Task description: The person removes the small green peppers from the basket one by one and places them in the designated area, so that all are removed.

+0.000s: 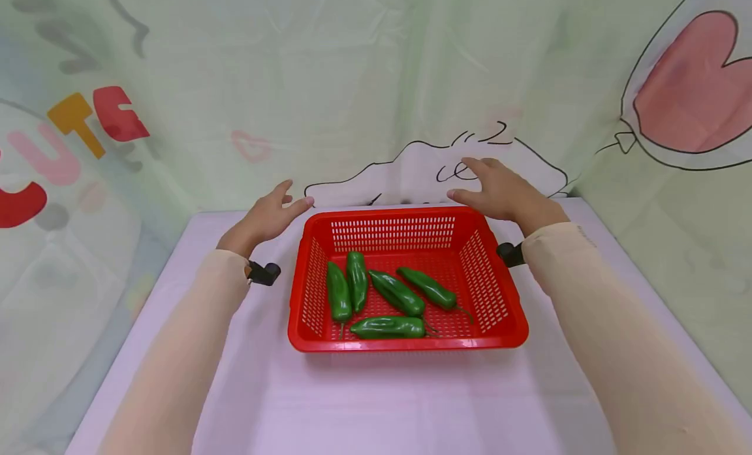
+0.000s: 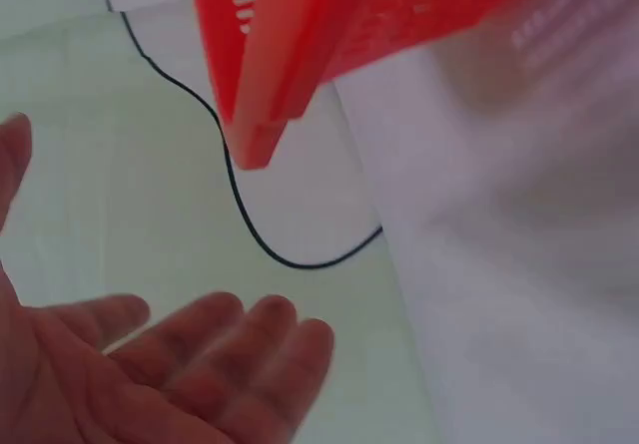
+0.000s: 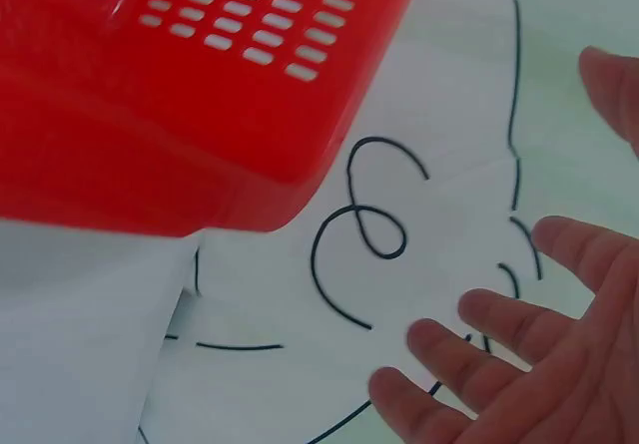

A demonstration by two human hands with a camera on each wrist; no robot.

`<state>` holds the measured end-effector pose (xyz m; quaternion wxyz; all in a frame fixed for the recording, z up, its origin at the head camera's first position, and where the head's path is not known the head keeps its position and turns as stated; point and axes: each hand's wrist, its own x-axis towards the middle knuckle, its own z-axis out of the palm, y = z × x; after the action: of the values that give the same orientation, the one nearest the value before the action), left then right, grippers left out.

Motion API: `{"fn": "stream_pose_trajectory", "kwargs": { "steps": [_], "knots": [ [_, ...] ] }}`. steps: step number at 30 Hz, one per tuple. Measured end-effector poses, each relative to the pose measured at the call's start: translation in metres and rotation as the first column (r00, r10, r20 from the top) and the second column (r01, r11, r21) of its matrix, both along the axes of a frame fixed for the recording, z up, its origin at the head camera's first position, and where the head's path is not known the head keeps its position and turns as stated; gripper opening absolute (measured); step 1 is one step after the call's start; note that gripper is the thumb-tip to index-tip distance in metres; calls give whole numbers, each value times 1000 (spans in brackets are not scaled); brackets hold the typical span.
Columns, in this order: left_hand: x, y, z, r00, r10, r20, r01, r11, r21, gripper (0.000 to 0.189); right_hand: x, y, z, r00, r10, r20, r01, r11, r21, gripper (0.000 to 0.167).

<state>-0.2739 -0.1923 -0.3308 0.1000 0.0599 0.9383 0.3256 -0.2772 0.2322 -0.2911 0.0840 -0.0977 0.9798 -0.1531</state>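
A red plastic basket (image 1: pixel 408 344) with slotted walls stands on the table, and several green peppers (image 1: pixel 388 327) lie spread over its floor. Off the basket's far left corner is my left hand (image 1: pixel 267 215), raised with fingers spread and holding nothing. My right hand (image 1: pixel 499 192) hovers by the far right corner, its fingers extended and nothing in them. In the left wrist view, a gap separates the left hand (image 2: pixel 190 374) from the basket's corner (image 2: pixel 275 75). The right wrist view likewise shows the right hand (image 3: pixel 539 354) apart from the basket wall (image 3: pixel 250 155).
A pale lilac cloth (image 1: pixel 376 403) covers the table under the basket. Behind it hangs a light green printed curtain (image 1: pixel 329 83) with line drawings, coloured letters and a pink heart. Black wrist cameras (image 1: pixel 264 273) sit at both cuffs, near the basket's sides.
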Motion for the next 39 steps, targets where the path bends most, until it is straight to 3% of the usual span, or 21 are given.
{"fn": "stream_pose_trajectory", "kwargs": {
  "steps": [3, 7, 14, 19, 27, 39],
  "knots": [
    [10, -5, -4, 999, 21, 39, -25, 995, 93, 94, 4, -5, 6, 1000, 11, -8, -11, 999, -37, 87],
    [22, -8, -12, 992, 40, 120, -66, 973, 220, 93, 12, -13, 8, 1000, 23, 13, -21, 993, -115, 80],
    [34, -9, -30, 976, 31, 216, -97, 948, 302, 91, 25, -29, 6, 996, 38, 81, -21, 980, -199, 71],
    [41, -8, -40, 970, 40, 240, -121, 934, 335, 86, 28, -38, -2, 989, 82, 124, -53, 974, -222, 64],
    [52, -8, -54, 968, 32, 247, -132, 908, 398, 74, 27, -48, -29, 966, 139, 220, -91, 972, -216, 56],
    [64, -4, -61, 970, 0, 243, -120, 869, 479, 62, 28, -59, -58, 922, 177, 345, -111, 973, -201, 57]
  ]
}}
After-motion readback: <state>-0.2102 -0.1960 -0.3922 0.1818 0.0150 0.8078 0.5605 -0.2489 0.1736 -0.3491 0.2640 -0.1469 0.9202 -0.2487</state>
